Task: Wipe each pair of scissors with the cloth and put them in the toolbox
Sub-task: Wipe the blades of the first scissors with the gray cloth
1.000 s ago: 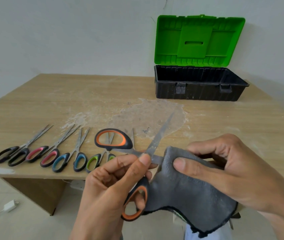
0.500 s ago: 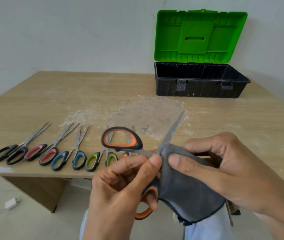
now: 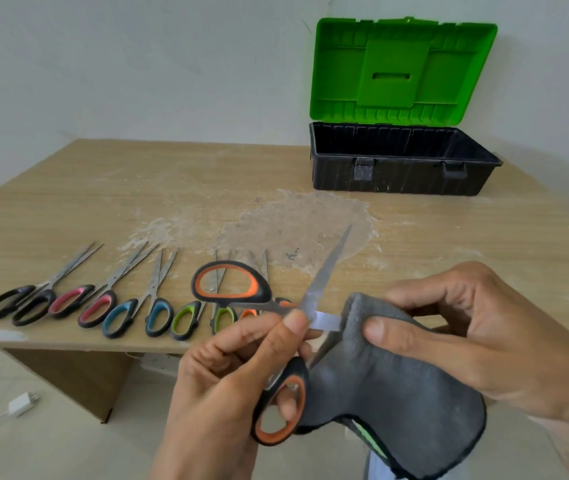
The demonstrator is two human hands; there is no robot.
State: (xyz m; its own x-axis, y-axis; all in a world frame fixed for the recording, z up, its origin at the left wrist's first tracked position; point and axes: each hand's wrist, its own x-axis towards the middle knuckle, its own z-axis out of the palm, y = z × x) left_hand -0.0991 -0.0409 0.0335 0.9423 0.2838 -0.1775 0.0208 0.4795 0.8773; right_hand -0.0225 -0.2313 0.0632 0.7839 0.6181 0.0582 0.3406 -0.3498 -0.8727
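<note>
Grey cloth [image 3: 397,386] sits nearest us, at about five o'clock, folded over one blade of the large orange-handled scissors [image 3: 323,273] and pinched there by our right hand [image 3: 484,337], thumb on top. Our left hand [image 3: 227,386], at seven o'clock, grips those scissors with a finger through the lower handle loop and a fingertip steadying the blades near the pivot. The blades stand apart, the free one pointing toward one o'clock. We judge that we are in the middle of wiping this pair, quite possibly the first.

Beyond the hands, at ten o'clock along the counter [image 3: 103,188], lies a row: a black pair [image 3: 19,303], a pink pair [image 3: 82,303], a blue pair [image 3: 137,313], a green pair [image 3: 203,318], and what seems a small orange pair [image 3: 248,311] half hidden behind the raised handle. Each of these has yet to be wiped and stowed.

Farthest off, at one o'clock, the toolbox [image 3: 397,178] stands with its green lid [image 3: 401,71] up. What we see of its black inside shows no scissors, though the front wall hides its floor. Nearly all the work looks to be left.
</note>
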